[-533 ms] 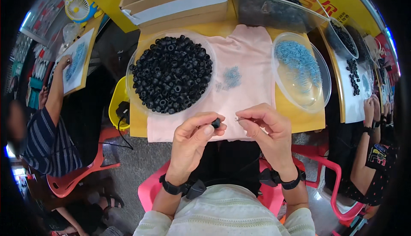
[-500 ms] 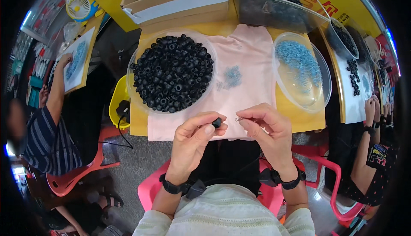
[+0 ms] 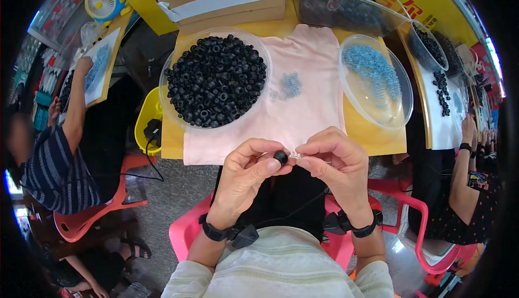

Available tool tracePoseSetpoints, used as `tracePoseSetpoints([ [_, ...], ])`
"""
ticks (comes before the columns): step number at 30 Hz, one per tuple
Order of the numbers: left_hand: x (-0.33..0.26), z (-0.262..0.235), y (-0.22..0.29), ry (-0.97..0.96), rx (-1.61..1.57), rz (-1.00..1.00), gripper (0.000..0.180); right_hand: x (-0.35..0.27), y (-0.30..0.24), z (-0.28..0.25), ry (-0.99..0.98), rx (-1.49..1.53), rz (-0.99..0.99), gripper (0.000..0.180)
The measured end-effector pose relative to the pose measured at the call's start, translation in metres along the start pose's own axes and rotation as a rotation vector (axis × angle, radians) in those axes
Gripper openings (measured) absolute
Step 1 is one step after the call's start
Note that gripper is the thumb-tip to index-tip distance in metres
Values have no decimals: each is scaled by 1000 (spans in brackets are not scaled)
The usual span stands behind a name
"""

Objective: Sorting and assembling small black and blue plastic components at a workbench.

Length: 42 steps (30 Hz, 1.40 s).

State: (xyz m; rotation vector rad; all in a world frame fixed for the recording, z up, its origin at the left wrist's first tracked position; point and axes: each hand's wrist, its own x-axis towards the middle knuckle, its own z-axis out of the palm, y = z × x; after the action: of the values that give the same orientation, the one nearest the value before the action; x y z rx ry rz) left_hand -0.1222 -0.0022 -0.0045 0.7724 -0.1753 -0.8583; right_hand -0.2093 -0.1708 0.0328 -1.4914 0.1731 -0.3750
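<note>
Between thumb and fingers, my left hand point(image 3: 238, 176) pinches a small black rubbery cap point(image 3: 280, 157) with its hollow end turned toward me. My right hand point(image 3: 343, 163) holds a tiny shiny coil spring point(image 3: 295, 155) at its fingertips, close beside the cap; whether they touch I cannot tell. Both hands are just off the near edge of a pink cloth point(image 3: 319, 103), above my lap. On the cloth lies a small pile of bluish springs point(image 3: 291, 84). A round clear tub point(image 3: 268, 65) heaped with black caps point(image 3: 216, 79) stands left of it.
A clear oval tub point(image 3: 373, 106) of bluish springs point(image 3: 367, 68) sits at the right. Behind are a cardboard box point(image 3: 227, 1) and a plastic bin point(image 3: 346, 14) of black parts. People work at tables on both sides. A yellow basket point(image 3: 145, 128) stands left.
My hands have come together, the right one bringing the spring close to the cap. The cap's hollow end has turned toward me. The whole view has shifted slightly.
</note>
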Motion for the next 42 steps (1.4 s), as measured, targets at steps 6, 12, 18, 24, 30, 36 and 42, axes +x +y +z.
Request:
tracePoseSetpoints([
  [6,-4,5,-3,1,27,69,22,-2,1,3,-20,-121,-111,17],
  [12,-5,0,-7,24,-2,36,22,-1,-1,7,-45,-282,-199,22],
  [18,-4,-3,-10,-14,-75,-37,20,-2,-2,8,-45,-361,-228,23],
  [24,0,-15,-17,-77,-244,-102,18,-2,10,11,-19,-531,-336,30],
  [30,8,-30,-17,-31,-285,-114,15,11,13,11,-155,-931,-537,44],
  [36,15,-40,-13,-37,-305,-102,20,57,2,18,-233,-754,-360,23],
  [42,16,-42,0,-166,-326,-29,23,125,29,44,-196,-784,-341,9],
])
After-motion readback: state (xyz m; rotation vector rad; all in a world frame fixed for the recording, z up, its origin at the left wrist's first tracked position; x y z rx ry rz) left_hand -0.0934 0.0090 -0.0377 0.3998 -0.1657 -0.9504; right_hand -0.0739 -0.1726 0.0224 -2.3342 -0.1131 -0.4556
